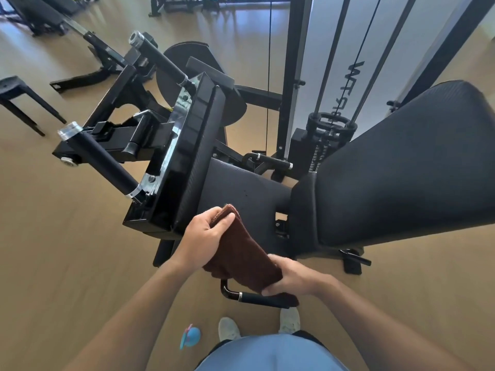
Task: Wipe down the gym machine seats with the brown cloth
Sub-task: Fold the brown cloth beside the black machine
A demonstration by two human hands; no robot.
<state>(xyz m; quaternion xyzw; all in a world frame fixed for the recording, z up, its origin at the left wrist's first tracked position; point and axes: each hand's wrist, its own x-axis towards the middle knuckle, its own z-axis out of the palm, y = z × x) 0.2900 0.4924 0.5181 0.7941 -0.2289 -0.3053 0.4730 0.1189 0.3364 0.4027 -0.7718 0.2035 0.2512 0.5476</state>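
A folded brown cloth (pixel 242 253) is stretched between my two hands above the near edge of the machine's black seat (pixel 242 188). My left hand (pixel 205 234) pinches the cloth's far end with thumb over the top. My right hand (pixel 290 275) grips the near end, fingers curled under it. The wide black back pad (pixel 407 167) rises to the right of the seat. A black chest pad (pixel 198 162) on its frame stands to the left of the seat.
A black side handle (pixel 257 298) sticks out below the cloth near my shoes. A blue and pink spray bottle (pixel 189 337) lies on the wooden floor. The weight stack and cables (pixel 330 121) stand behind the seat. A black stool (pixel 18 97) is at far left.
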